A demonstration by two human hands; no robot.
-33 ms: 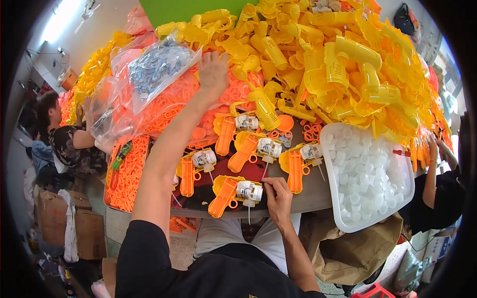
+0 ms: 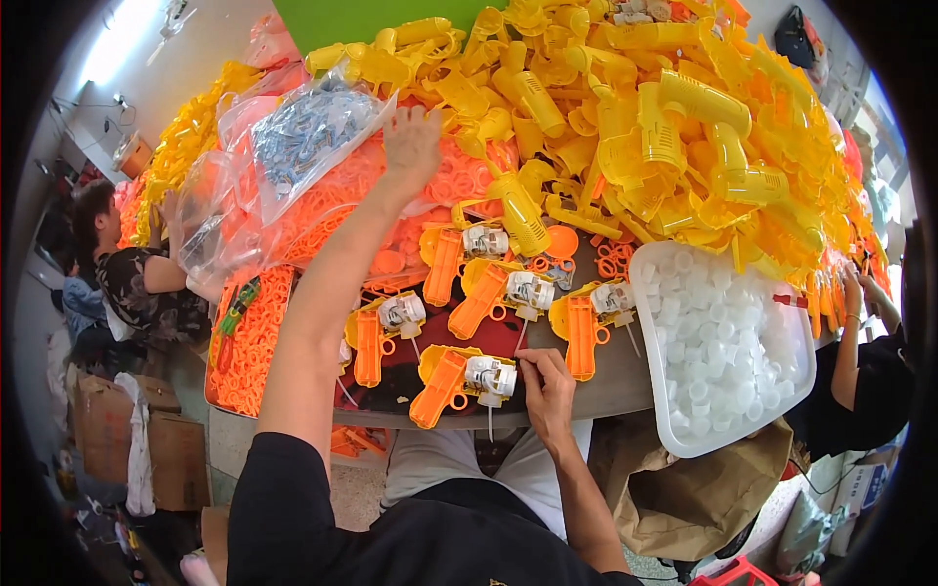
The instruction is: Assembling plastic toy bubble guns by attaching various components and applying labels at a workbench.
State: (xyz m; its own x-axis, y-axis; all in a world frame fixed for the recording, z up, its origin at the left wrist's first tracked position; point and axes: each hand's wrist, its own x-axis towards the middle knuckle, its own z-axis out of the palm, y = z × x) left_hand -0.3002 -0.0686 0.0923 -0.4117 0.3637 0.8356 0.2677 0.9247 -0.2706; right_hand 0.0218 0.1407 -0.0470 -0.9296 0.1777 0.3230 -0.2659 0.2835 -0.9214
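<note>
My left hand (image 2: 412, 145) reaches far forward with fingers spread, holding nothing I can see. It is over the pile of orange plastic parts (image 2: 337, 220), beside a clear bag of grey-blue parts (image 2: 303, 137). Near the table's front edge, my right hand (image 2: 549, 386) has thumb and fingers pinched together. They are beside the white mechanism (image 2: 490, 377) of the nearest part-built toy gun (image 2: 440, 386), which has a yellow shell and an orange grip. Whatever the fingertips hold is too small to make out. Several similar toy guns (image 2: 486, 296) lie behind it, thin pale strips hanging from some.
Yellow plastic shells (image 2: 625, 127) are heaped across the back and right. A white tray (image 2: 664, 430) of translucent caps stands at right, an orange-filled box (image 2: 249, 361) with green-handled cutters (image 2: 237, 311) at left. People work at both sides. A brown paper bag (image 2: 694, 488) is below the tray.
My left hand has shifted slightly to the left over the orange parts. My right hand and the toy guns have stayed in place.
</note>
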